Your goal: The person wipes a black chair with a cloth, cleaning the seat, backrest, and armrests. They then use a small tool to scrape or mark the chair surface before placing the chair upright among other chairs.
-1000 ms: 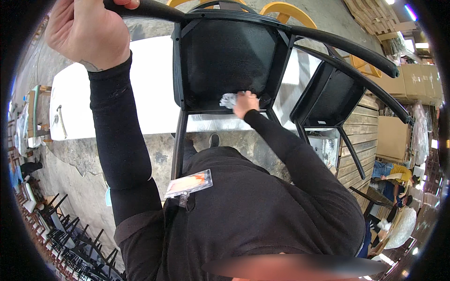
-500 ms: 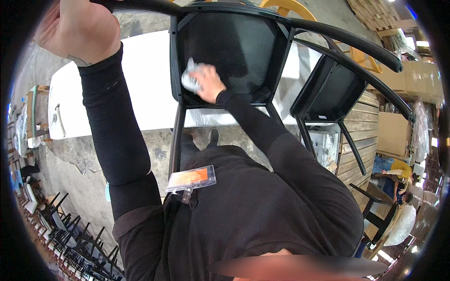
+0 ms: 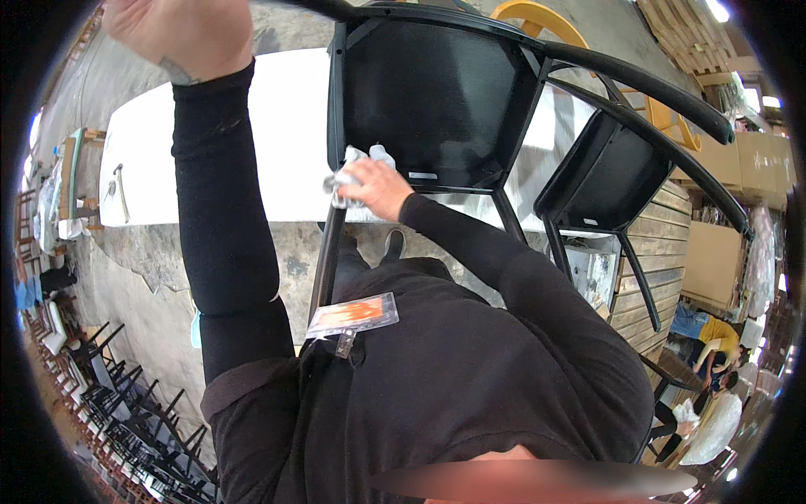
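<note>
Fingers of the right hand (image 3: 376, 186) are clenched on a crumpled white cloth (image 3: 351, 172), pressed against the front left corner of the black chair (image 3: 437, 101) seat. The chair is glossy, with a curved back rail, held raised above the white bench (image 3: 285, 143). The left hand (image 3: 180, 34), arm stretched upward, grips the chair's rail near the top edge.

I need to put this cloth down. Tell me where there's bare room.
The white table top is bare between the left forearm and the black chair; only small tools lie at its far left end. Concrete floor below the table is open. Stacked chairs crowd the lower left, and the right hand presses the cloth against the chair leg.
</note>
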The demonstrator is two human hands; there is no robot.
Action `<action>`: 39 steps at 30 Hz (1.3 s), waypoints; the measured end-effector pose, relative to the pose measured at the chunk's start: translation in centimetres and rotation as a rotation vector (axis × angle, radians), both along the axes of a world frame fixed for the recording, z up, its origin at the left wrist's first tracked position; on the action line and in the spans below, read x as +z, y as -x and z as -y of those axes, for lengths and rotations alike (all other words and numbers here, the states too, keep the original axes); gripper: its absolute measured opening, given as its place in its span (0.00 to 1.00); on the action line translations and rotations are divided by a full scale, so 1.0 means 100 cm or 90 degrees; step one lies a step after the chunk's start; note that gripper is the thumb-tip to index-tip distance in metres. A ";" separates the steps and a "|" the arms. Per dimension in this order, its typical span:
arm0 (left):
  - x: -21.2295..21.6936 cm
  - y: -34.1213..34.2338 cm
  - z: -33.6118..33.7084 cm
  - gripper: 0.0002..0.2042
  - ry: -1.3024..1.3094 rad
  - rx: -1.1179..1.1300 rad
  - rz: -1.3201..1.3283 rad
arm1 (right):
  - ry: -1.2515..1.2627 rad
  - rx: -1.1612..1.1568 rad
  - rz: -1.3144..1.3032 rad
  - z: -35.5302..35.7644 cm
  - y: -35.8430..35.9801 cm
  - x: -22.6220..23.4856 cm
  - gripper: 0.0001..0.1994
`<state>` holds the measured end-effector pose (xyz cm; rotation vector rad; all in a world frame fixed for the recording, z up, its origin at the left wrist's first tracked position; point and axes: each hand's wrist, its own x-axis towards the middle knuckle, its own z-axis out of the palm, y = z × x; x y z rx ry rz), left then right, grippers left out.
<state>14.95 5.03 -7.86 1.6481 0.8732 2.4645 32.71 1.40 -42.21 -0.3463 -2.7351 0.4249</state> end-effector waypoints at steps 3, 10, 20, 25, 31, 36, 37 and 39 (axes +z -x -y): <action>0.003 -0.002 0.001 0.11 0.001 -0.010 -0.009 | -0.097 0.054 0.052 0.000 -0.016 -0.031 0.11; -0.002 0.009 0.002 0.11 0.011 -0.039 -0.002 | -0.214 0.120 0.658 -0.017 -0.159 -0.028 0.12; 0.003 0.004 0.010 0.11 0.047 -0.021 -0.037 | -0.038 -0.024 0.168 0.005 -0.030 -0.004 0.10; 0.003 0.020 0.011 0.09 0.157 -0.184 -0.024 | 0.042 -0.091 0.355 -0.025 -0.058 0.025 0.19; 0.003 0.034 0.015 0.08 0.218 -0.271 -0.050 | -0.331 -0.073 -0.068 -0.111 0.071 0.115 0.19; -0.004 0.026 0.009 0.04 0.205 -0.268 0.053 | -0.316 -0.027 0.134 -0.089 0.104 0.094 0.11; -0.004 0.028 0.008 0.04 0.202 -0.285 0.057 | -0.299 0.015 0.154 -0.060 0.104 0.074 0.09; -0.005 0.028 0.004 0.05 0.168 -0.303 0.058 | -0.211 0.066 0.337 -0.015 0.113 0.035 0.09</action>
